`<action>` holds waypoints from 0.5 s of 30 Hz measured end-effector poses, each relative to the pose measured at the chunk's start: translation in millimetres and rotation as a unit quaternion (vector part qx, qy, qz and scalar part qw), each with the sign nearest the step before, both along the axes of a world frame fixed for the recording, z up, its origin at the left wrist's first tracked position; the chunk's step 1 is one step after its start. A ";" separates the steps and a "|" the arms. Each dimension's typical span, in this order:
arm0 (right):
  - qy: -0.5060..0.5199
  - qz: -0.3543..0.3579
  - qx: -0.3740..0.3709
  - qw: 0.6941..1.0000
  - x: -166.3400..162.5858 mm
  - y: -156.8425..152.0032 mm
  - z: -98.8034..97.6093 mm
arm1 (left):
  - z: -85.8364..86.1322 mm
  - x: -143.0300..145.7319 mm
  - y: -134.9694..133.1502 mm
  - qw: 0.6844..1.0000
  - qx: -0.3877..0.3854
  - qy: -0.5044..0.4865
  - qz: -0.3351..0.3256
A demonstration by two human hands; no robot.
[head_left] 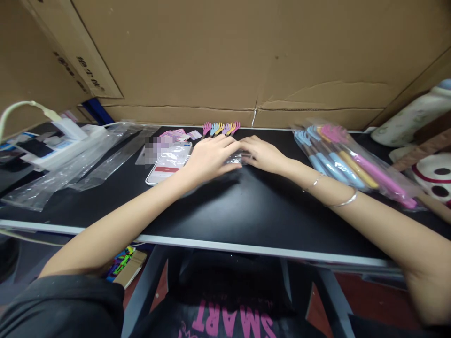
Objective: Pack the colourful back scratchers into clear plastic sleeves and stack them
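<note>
Clear plastic (234, 159), left fingers (229, 143) parted over it, right fingers (248, 146) at its edge, grip unclear.

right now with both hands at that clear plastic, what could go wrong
The left hand might nudge the white-edged rectangular phone beside it. The thin, clear, crinkled plastic by the fingers could snag on the colourful claw-shaped tips just beyond. The right forearm might brush the clear plastic-bagged blue, yellow and pink sticks nearby.
</note>
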State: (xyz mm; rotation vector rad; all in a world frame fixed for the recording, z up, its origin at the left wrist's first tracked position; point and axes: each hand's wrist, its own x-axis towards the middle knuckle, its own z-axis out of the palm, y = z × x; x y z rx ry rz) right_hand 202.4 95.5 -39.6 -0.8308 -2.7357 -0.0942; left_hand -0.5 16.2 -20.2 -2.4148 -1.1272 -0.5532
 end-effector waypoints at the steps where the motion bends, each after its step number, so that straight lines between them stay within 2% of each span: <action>1: 0.000 0.015 0.006 1.000 -5.8 1.2 -1.0 | 1.4 -1.9 0.8 1.000 0.001 -0.004 0.003; 6: -0.006 0.023 0.009 1.000 -21.5 1.5 -6.3 | 5.3 -6.1 2.6 1.000 0.001 -0.018 0.008; 15: -0.018 0.000 0.026 0.999 -21.5 -2.7 -5.8 | 6.6 -4.8 0.4 1.000 -0.005 -0.012 0.019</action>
